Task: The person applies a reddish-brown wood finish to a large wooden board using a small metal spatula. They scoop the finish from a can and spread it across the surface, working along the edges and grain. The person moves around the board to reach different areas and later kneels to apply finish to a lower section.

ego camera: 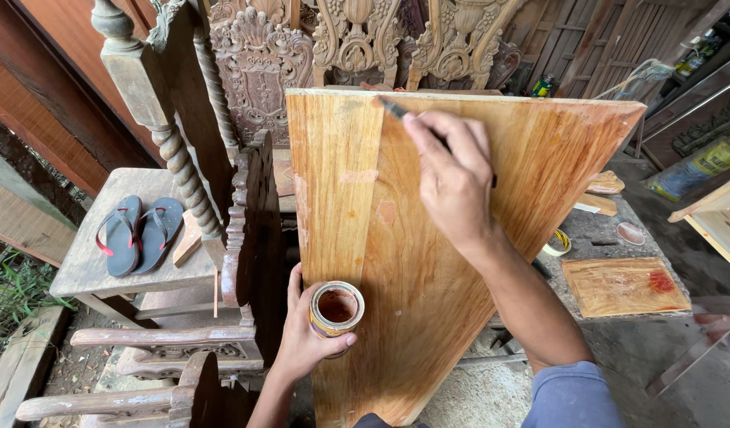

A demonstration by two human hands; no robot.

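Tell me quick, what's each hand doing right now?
Left hand: closed around an open tin can.
Right hand: closed on a brush against the board.

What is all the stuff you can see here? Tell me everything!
wooden board: 1, orange-brown, middle, propped up
brush: 1, dark, at the board's top edge
tin can: 1, reddish-brown liquid inside, against the board's left edge
flip-flops: 2, grey with red straps, on the chair seat at left
carved chair: 1, brown, left
small board: 1, orange with a red spot, on the bench at right
tape roll: 1, yellow, right
left hand: holds the tin can
right hand: holds the brush
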